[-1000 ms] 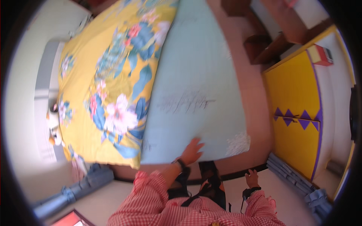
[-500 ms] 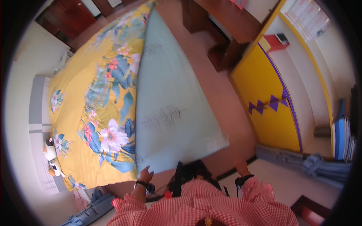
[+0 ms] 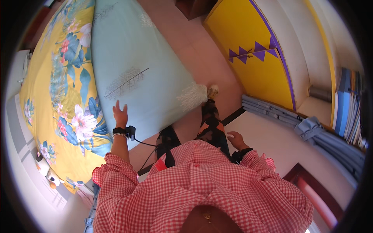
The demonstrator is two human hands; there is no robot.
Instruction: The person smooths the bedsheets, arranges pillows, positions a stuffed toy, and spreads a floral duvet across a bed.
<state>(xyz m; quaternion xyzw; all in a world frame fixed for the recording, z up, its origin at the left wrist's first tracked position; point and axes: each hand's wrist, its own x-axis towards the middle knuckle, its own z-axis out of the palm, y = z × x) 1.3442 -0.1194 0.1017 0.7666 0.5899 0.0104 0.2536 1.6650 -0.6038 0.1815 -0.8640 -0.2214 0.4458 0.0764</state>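
Observation:
My left hand reaches forward with its fingers apart and nothing in them. It is over the pale blue-green bed cover, close to its near edge; whether it touches the cloth I cannot tell. Left of it lies a yellow quilt printed with large flowers and leaves, its long edge running beside the hand. My right hand hangs low beside my right leg, fingers loosely apart and holding nothing. Both wrists carry black straps, and a cable runs from the left one.
A yellow cabinet with purple trim stands to the right, across a strip of pinkish floor. Gathered grey-blue curtains lie along the ledge behind it. Upright books fill the shelf. Plush toys sit at the bed's left end.
My view has tipped down and turned, so the bed shows farther up and left. The left hand has stretched forward over the blue-green cover. My legs and a foot now show.

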